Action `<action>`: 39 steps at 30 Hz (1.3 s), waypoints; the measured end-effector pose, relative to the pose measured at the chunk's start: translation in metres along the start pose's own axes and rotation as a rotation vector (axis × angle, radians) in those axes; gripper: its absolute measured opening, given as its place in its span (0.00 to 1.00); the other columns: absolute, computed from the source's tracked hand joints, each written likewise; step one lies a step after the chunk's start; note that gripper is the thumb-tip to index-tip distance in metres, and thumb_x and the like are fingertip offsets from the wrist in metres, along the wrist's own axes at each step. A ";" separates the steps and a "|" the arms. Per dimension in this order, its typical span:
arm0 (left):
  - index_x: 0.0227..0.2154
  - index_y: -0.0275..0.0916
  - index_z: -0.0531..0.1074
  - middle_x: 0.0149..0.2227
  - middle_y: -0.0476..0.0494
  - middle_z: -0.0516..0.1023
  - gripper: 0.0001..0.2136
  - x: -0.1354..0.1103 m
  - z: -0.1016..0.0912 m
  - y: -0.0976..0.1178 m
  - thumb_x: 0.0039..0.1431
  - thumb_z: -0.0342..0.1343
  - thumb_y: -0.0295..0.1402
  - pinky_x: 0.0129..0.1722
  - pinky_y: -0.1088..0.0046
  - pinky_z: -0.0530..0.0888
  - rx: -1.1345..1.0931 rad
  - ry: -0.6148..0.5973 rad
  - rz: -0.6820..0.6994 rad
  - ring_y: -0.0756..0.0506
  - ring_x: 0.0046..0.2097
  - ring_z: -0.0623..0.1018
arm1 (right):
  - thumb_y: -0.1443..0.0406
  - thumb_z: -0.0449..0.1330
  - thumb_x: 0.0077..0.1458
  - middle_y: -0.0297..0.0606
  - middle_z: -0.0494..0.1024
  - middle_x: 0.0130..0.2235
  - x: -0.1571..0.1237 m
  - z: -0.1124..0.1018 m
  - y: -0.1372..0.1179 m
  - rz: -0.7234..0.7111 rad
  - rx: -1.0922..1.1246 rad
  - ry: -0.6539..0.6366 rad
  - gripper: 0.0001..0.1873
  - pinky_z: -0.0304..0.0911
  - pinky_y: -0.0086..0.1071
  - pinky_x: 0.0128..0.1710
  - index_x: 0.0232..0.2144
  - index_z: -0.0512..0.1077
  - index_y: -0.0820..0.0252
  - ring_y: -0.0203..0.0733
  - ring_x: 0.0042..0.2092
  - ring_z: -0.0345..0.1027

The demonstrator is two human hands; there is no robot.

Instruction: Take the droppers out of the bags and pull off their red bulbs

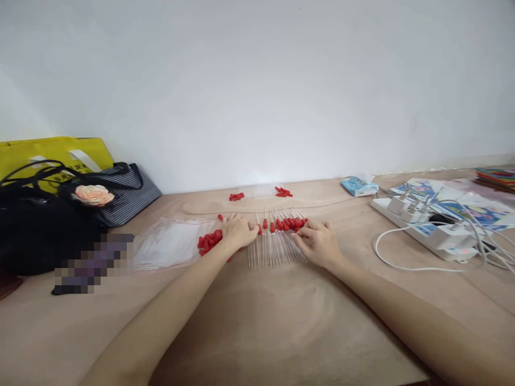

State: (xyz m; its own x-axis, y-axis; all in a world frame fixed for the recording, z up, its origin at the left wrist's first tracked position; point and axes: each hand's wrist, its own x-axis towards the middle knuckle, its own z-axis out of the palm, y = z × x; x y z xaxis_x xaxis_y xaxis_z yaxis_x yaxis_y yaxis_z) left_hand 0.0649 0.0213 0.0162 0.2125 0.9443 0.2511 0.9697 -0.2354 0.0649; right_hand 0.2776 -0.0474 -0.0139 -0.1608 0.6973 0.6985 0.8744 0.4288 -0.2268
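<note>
A row of red rubber dropper bulbs point(290, 224) lies across a fan of thin clear pipette tubes point(276, 251) in the middle of the table. At the left end of this row, my left hand point(239, 230) rests with fingers stretched forward and the thumb beside a red bulb. Left of that hand is a loose heap of red bulbs point(208, 242), partly hidden by it. My right hand point(319, 242) is at the row's right end, its fingers curled and the thumb near the index finger over the tubes. What those fingertips hold is hidden.
Clear plastic bags point(173, 244) lie to the left. Behind are two small groups of red-bulbed droppers point(236, 197). A power strip point(426, 230) with white cables and a blue tissue pack point(359, 186) are at right; a striped bag point(129, 195) leans at left.
</note>
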 end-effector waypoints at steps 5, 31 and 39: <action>0.21 0.37 0.75 0.36 0.34 0.75 0.18 0.019 0.008 0.018 0.47 0.49 0.47 0.44 0.54 0.60 0.008 -0.089 -0.091 0.33 0.46 0.68 | 0.62 0.56 0.49 0.30 0.69 0.20 0.002 0.000 0.004 0.020 -0.018 -0.134 0.15 0.42 0.33 0.33 0.15 0.67 0.60 0.33 0.27 0.60; 0.28 0.38 0.63 0.31 0.45 0.72 0.04 -0.071 0.010 -0.034 0.57 0.45 0.29 0.33 0.74 0.71 -0.342 0.354 0.566 0.49 0.34 0.73 | 0.60 0.53 0.53 0.43 0.69 0.45 -0.006 0.010 -0.023 -0.313 0.111 0.039 0.20 0.55 0.41 0.47 0.48 0.64 0.58 0.43 0.47 0.61; 0.24 0.38 0.63 0.30 0.45 0.73 0.07 -0.081 0.010 -0.014 0.56 0.47 0.27 0.33 0.76 0.73 -0.312 0.505 0.714 0.51 0.32 0.73 | 0.61 0.53 0.55 0.34 0.75 0.40 -0.006 0.014 -0.030 -0.409 0.050 0.016 0.10 0.43 0.45 0.54 0.39 0.71 0.52 0.41 0.47 0.62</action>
State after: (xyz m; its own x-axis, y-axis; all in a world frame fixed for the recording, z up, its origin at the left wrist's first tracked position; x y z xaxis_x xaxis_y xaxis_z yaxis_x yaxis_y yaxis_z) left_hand 0.0354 -0.0493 -0.0143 0.5983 0.3570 0.7174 0.5374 -0.8428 -0.0289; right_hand 0.2457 -0.0565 -0.0210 -0.4834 0.4549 0.7479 0.7165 0.6965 0.0395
